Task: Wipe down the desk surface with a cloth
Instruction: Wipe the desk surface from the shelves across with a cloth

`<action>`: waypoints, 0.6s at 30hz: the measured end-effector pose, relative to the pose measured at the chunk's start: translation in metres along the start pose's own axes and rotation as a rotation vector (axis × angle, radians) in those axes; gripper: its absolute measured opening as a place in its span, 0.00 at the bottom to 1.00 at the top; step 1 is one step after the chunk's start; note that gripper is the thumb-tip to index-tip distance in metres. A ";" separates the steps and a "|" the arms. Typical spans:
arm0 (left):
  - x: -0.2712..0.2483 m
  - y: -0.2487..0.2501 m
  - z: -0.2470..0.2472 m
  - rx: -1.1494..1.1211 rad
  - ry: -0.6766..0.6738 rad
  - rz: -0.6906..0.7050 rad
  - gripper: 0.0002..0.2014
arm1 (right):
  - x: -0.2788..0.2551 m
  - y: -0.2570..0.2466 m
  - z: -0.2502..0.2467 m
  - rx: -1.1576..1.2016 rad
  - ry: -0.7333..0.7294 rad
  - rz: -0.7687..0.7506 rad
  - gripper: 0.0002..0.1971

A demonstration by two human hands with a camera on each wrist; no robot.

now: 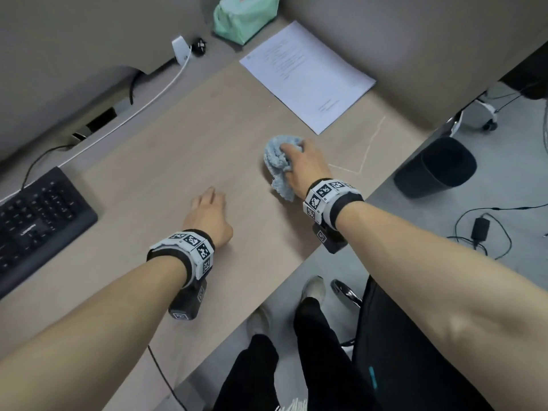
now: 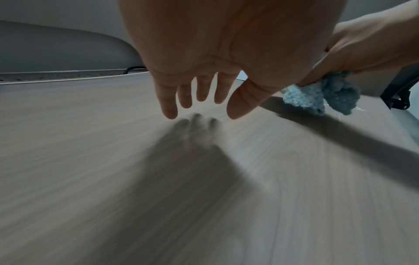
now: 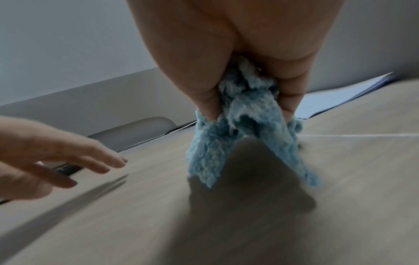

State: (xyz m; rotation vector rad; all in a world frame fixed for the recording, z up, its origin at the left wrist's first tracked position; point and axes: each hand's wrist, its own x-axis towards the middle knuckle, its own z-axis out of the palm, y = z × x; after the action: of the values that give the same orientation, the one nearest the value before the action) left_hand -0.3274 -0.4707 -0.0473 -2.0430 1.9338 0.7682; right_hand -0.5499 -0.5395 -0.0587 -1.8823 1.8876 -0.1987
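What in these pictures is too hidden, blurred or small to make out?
- Printed lines on the paper sheet: too small, head view.
- Keyboard: cut by the left edge, head view.
- Right hand: its fingertips are buried in the blue cloth.
- Desk grain: motion-blurred, left wrist view.

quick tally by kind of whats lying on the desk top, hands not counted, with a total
cloth: 1, the blue cloth, bunched in the right hand
paper: 1, the printed paper
keyboard: 1, the black keyboard
wipes: 1, the green wipes pack
total: 4

The left hand holds nothing.
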 end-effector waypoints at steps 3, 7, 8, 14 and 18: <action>0.020 0.021 -0.003 -0.010 -0.003 -0.007 0.38 | 0.007 0.028 -0.001 -0.098 -0.097 0.030 0.26; 0.038 0.045 -0.007 0.007 -0.014 0.001 0.37 | -0.013 0.099 -0.020 -0.165 -0.070 0.214 0.21; 0.042 0.052 -0.009 0.014 -0.016 0.006 0.36 | -0.019 0.117 -0.030 -0.174 -0.057 0.271 0.20; 0.067 0.086 -0.017 0.029 0.007 0.043 0.34 | -0.016 0.175 -0.090 -0.123 0.064 0.445 0.20; 0.083 0.101 -0.017 0.047 -0.012 0.033 0.34 | -0.009 0.144 -0.074 -0.072 -0.009 0.147 0.22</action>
State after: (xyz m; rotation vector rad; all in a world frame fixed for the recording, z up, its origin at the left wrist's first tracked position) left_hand -0.4225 -0.5616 -0.0568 -1.9798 1.9654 0.7336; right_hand -0.7117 -0.5395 -0.0518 -1.7775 2.0418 -0.0762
